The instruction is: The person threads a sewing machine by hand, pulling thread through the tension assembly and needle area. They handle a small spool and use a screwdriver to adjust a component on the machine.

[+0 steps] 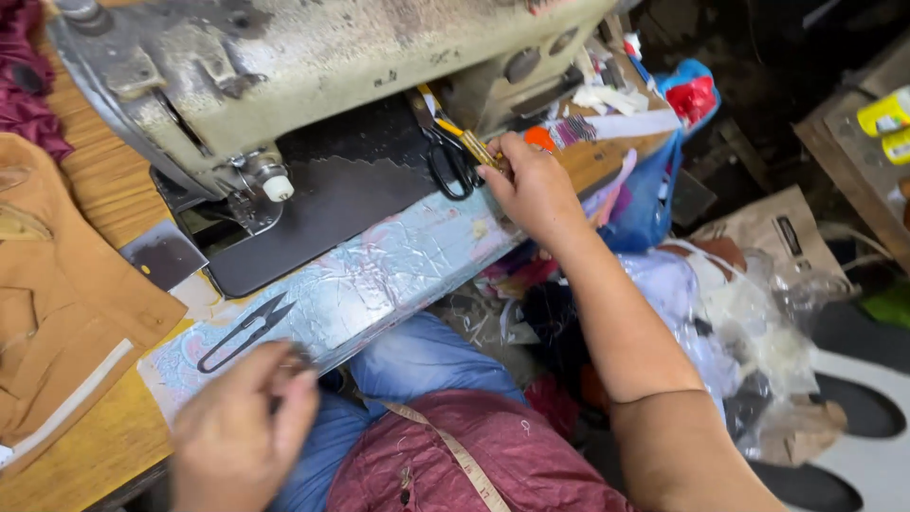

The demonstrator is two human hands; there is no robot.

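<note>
Right hand (533, 187) pinches a slim yellow, pencil-like tool (471, 144) at its near end, long axis running up-left toward the sewing machine (313, 57); black-handled scissors (450, 166) lie just left of the fingers, touching or nearly so. Left hand (242, 431) is blurred at the table's near edge, fingers curled, grip unclear, just below the small black thread snips (245, 332) lying diagonally on the crinkled silvery covering (379, 275).
</note>
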